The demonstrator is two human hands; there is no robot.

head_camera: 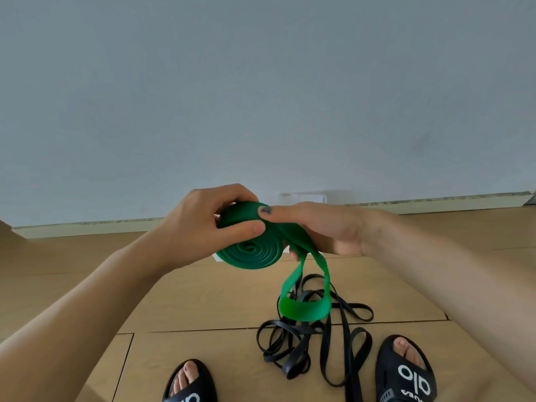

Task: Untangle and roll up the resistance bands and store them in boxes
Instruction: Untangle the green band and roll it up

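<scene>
Green band [249,250] half-rolled in both hands; black bands [313,340] tangled.

White "alo" logo on the right black slide sandal [406,372]

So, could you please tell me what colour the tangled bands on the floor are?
Black, seen in the head view.

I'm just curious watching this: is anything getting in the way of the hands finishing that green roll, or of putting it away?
Nothing blocks the rolling: the left hand grips the green roll, the right hand feeds the loose tail, which hangs free above the tangled black bands. No storage box is identifiable.
</scene>
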